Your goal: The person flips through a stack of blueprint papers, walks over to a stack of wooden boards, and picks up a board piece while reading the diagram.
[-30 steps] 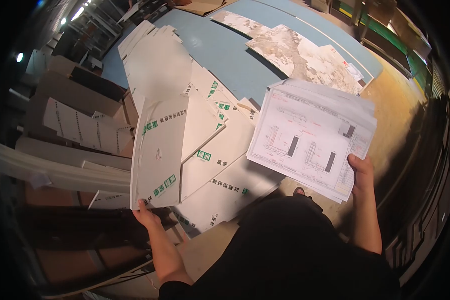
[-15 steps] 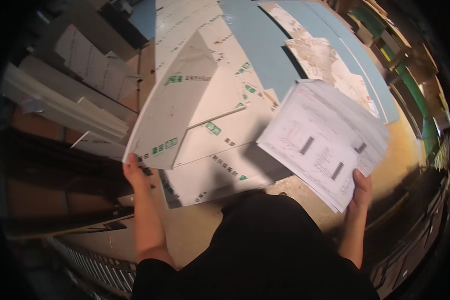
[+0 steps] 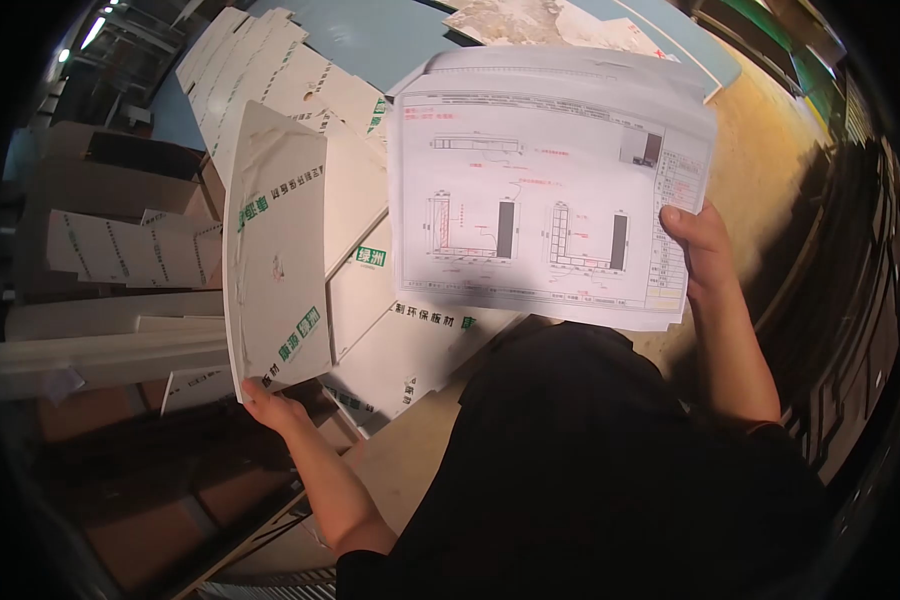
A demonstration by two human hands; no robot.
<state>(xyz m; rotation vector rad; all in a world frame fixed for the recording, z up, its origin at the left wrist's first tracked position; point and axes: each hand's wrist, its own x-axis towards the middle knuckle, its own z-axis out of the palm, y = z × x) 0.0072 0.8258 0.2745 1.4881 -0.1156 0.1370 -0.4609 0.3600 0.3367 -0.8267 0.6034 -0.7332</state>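
Note:
My left hand (image 3: 273, 408) grips the lower left corner of a white printed board (image 3: 282, 240), which is tilted up and has green and black lettering on its film. Its thumb shows on the board's face; the other fingers are mostly hidden. At the right, my right hand (image 3: 703, 245) pinches a stack of drawing sheets (image 3: 540, 190) by its right edge, thumb on top and fingers behind. Line drawings with dark bars and red marks face me on the top sheet. Below the papers and the tilted board lie more white printed boards (image 3: 400, 335).
A blue surface (image 3: 370, 40) at the back carries a blotchy pale board (image 3: 560, 22). Further boards (image 3: 130, 250) and offcuts lean at the left. Stacked dark panels or slats (image 3: 830, 290) line the right side. Yellowish floor (image 3: 770, 130) shows beyond the papers.
The drawing sheets have come up and left and now face me more squarely. My left hand and its board have shifted slightly left and down in view. The camera view has turned.

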